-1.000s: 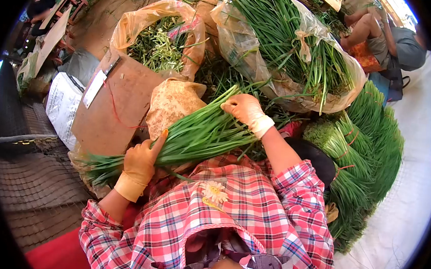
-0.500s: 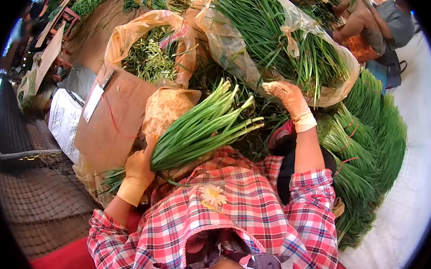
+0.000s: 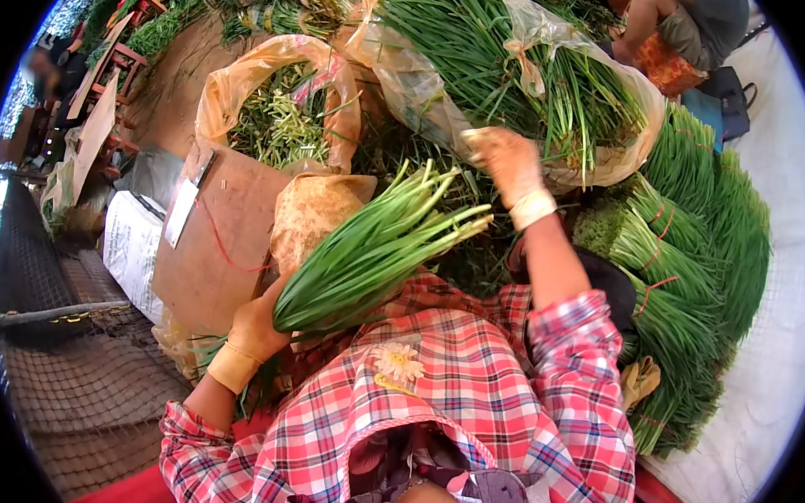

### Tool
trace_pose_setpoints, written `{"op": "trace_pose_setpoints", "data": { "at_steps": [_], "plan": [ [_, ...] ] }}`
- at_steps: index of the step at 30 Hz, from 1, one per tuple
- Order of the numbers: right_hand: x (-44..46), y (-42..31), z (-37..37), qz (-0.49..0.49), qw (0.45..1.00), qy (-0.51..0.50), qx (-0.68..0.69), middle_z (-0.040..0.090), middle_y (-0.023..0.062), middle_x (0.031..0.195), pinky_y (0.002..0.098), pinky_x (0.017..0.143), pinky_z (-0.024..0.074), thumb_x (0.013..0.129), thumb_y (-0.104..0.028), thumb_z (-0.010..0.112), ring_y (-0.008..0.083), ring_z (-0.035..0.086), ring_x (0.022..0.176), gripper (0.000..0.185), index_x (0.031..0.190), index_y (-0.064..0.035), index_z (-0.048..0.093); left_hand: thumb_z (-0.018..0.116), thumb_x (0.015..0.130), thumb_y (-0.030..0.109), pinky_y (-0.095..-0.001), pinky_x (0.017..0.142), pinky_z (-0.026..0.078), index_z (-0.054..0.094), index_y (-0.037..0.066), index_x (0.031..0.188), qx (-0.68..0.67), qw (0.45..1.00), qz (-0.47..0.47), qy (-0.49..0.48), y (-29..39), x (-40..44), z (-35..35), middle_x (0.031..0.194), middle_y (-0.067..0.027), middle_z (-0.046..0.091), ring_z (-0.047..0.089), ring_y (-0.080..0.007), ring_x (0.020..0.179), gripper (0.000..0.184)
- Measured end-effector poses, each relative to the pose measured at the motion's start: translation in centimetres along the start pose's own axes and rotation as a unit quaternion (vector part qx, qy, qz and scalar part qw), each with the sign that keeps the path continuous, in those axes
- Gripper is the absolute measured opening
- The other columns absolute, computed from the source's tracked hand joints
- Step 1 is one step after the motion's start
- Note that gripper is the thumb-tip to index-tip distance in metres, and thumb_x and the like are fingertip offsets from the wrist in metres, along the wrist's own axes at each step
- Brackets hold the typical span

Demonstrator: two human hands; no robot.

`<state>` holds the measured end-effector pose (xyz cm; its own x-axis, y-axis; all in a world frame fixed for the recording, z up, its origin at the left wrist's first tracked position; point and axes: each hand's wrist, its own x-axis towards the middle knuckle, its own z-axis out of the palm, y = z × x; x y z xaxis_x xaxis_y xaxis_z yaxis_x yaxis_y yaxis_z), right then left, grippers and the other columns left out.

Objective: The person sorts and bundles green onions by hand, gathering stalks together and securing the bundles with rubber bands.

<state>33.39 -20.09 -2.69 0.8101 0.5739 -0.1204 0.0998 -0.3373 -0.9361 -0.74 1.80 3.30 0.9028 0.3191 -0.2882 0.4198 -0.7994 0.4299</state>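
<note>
Both hands wear pale rubber gloves. My left hand [image 3: 257, 328] is wrapped round a thick bunch of long green stalks [image 3: 357, 258], whose pale cut ends fan out to the upper right over my lap. My right hand [image 3: 507, 162] is raised beyond those ends, apart from the bunch, near the lower edge of a big clear plastic bag [image 3: 417, 93] full of loose green stalks. Its fingers are bent together and smeared by motion, so whether anything is between them cannot be made out.
Brown board [image 3: 212, 232] with a knife [image 3: 187, 199] lies left, below an orange plastic bag [image 3: 220, 92] of cut stems. Tied green bundles [image 3: 675, 266] are stacked at right on a white sheet [image 3: 764, 380]. Another person [image 3: 706, 26] sits at upper right.
My right hand has left the bunch and moved up and away, lately shifting slightly left. The stalks' pale ends have spread apart, while my left hand keeps its hold.
</note>
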Motion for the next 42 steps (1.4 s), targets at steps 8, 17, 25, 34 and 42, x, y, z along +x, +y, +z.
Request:
{"op": "trace_pose_setpoints", "data": {
  "at_steps": [8,17,25,34,42],
  "plan": [
    [-1.9,-0.7,0.9,-0.129,0.918,-0.280,-0.249,0.065,0.0131,0.101,0.0379,0.084,0.0457,0.076,-0.049,0.063,0.0303,0.060,0.095,0.050,0.107,-0.0104,0.064,0.064,0.072,0.016,-0.0421,0.069,0.048,0.039,0.019,0.133,0.046,0.997,-0.059,0.036,-0.2,0.4,1.8,0.092,-0.0156,0.064,0.060,-0.0357,0.085,0.066],
    [-2.1,0.3,0.8,0.075,0.976,-0.151,0.134,0.061,0.0019,0.069,0.0236,0.057,0.0454,0.085,-0.020,0.059,0.0099,0.053,0.061,0.019,0.089,-0.0047,0.069,0.061,0.075,0.020,-0.0421,0.068,0.048,0.035,0.019,0.136,0.021,0.997,-0.069,0.024,-0.9,0.8,2.7,0.094,-0.0166,0.063,0.060,-0.0356,0.087,0.066],
    [-0.2,8.7,-9.0,0.194,0.973,0.127,-0.014,0.062,0.0025,0.069,0.0244,0.051,0.0427,0.088,-0.018,0.049,0.0116,0.051,0.051,0.023,0.088,-0.0089,0.070,0.074,0.062,0.006,-0.0320,0.085,0.046,0.042,0.004,0.128,-0.332,0.941,-0.045,-0.039,-4.7,1.3,3.2,0.107,-0.0101,0.062,0.059,-0.0198,0.096,0.074],
    [-2.0,-4.8,-0.6,-0.079,0.992,-0.076,0.062,0.064,0.0077,0.090,0.0260,0.076,0.0484,0.077,-0.035,0.070,0.0131,0.061,0.083,0.047,0.114,-0.0090,0.057,0.075,0.059,0.007,-0.0280,0.083,0.045,0.045,0.002,0.125,-0.377,0.920,-0.104,-0.033,-3.3,1.1,3.1,0.103,-0.0041,0.060,0.055,-0.0134,0.092,0.072],
    [0.3,-6.0,7.8,-0.027,0.975,-0.200,-0.098,0.061,0.0115,0.067,0.0293,0.055,0.0487,0.079,-0.045,0.064,0.0155,0.057,0.052,0.060,0.105,0.0076,0.053,0.069,0.067,0.022,-0.0357,0.083,0.048,0.045,0.006,0.126,-0.204,0.971,-0.125,0.020,-1.7,1.0,3.9,0.104,-0.0201,0.061,0.060,-0.0326,0.098,0.066]
  ]
}}
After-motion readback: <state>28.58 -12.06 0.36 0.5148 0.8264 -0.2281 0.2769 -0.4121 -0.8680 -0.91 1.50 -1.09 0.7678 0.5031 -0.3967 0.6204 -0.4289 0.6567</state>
